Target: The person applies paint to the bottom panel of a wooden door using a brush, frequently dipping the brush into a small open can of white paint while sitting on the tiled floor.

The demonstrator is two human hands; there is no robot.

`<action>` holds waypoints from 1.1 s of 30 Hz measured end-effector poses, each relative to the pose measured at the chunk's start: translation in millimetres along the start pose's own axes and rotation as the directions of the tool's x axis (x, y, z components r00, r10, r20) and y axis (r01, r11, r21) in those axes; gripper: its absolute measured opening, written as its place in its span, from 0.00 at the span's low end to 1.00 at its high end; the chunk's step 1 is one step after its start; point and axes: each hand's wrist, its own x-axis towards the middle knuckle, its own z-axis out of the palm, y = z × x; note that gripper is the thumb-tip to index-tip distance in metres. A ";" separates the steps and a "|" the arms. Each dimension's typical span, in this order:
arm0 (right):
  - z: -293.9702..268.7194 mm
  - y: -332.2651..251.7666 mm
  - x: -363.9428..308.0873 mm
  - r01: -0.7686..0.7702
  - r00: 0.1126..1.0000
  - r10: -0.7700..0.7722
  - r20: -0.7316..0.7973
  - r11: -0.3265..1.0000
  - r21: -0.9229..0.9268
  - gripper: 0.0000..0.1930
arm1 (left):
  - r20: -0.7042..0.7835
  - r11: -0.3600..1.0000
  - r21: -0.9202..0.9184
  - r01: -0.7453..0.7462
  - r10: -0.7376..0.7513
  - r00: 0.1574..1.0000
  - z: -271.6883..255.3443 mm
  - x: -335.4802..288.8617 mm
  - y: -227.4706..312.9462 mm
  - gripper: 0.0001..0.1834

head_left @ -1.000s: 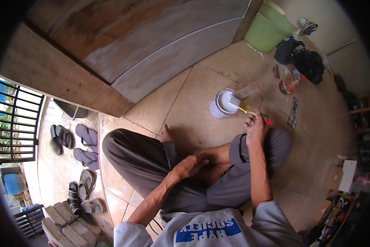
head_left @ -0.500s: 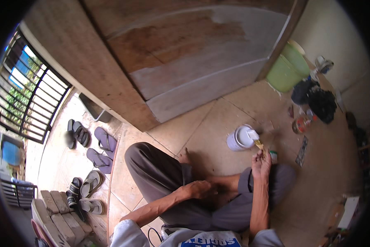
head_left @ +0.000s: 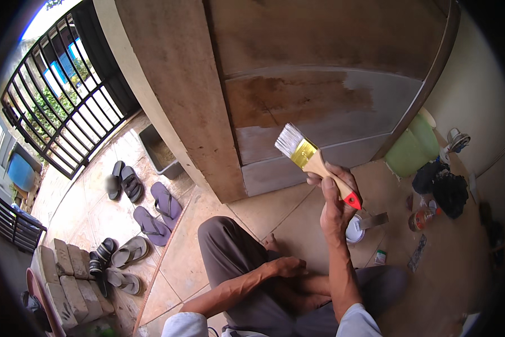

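Note:
My right hand (head_left: 340,188) is wrapped round the wooden handle of a paintbrush (head_left: 304,154) with a red tip, a yellow ferrule and white-coated bristles. The bristles point up and left in front of a brown wooden panel (head_left: 297,104), partly covered in whitish paint; whether they touch it I cannot tell. Below the right wrist stands a can of white paint (head_left: 353,233), half hidden by the forearm, with a flat grey-brown strip (head_left: 375,221) by its rim. My left hand (head_left: 289,266) rests on my folded legs, fingers curled; whatever they may hold is hidden.
Sandals (head_left: 165,205) and stacked bricks (head_left: 67,281) lie to the left, near a dark tub (head_left: 158,151) and a black barred gate (head_left: 67,95). On the right are a green bucket (head_left: 414,147), black plastic bags (head_left: 448,191), a bottle (head_left: 420,219) and a small green-and-white container (head_left: 380,257).
My right hand has lifted the brush from the paint can up in front of the panel. The view has tilted upward and shifted left. The left hand stays on the legs.

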 end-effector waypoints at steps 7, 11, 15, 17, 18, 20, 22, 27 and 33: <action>47.2 -10.8 48.9 0.208 0.974 -0.201 0.105 0.977 -0.056 0.11 | -0.028 0.995 0.064 -0.072 0.074 0.997 3.1 10.4 -9.8 0.22; 59.9 -8.0 65.5 0.252 0.959 -0.240 0.151 0.966 -0.063 0.11 | -0.045 0.996 0.094 -0.013 0.018 0.999 -2.7 7.5 -3.6 0.22; 50.1 4.1 87.7 0.320 0.946 -0.305 0.113 0.933 -0.162 0.10 | -0.020 0.995 0.096 0.005 -0.003 1.000 -4.9 6.9 4.8 0.21; 34.7 5.7 92.6 0.269 0.962 -0.271 0.020 0.942 -0.203 0.10 | -0.009 0.995 0.098 0.005 -0.004 1.000 -4.9 7.0 6.6 0.21; 32.3 1.6 89.5 0.264 0.961 -0.275 -0.038 0.947 -0.181 0.10 | -0.012 0.995 0.095 0.011 -0.010 1.000 -5.6 5.5 5.4 0.21; 37.4 -5.6 84.3 0.296 0.942 -0.319 -0.108 0.937 -0.188 0.11 | -0.017 0.996 0.092 0.020 -0.018 1.000 -6.6 2.4 3.1 0.20; 40.8 -10.4 70.7 0.320 0.939 -0.337 -0.065 0.928 -0.189 0.11 | -0.008 0.996 0.092 0.014 -0.013 1.000 -7.4 3.4 5.4 0.20; 64.0 -7.4 78.5 0.340 0.933 -0.322 0.161 0.934 -0.105 0.11 | 0.009 0.997 0.080 0.021 -0.021 1.000 -7.8 6.7 10.2 0.19; 55.1 -3.4 94.9 0.323 0.946 -0.317 0.060 0.934 -0.152 0.11 | 0.005 0.997 0.073 0.035 -0.036 0.999 -8.0 3.0 9.0 0.17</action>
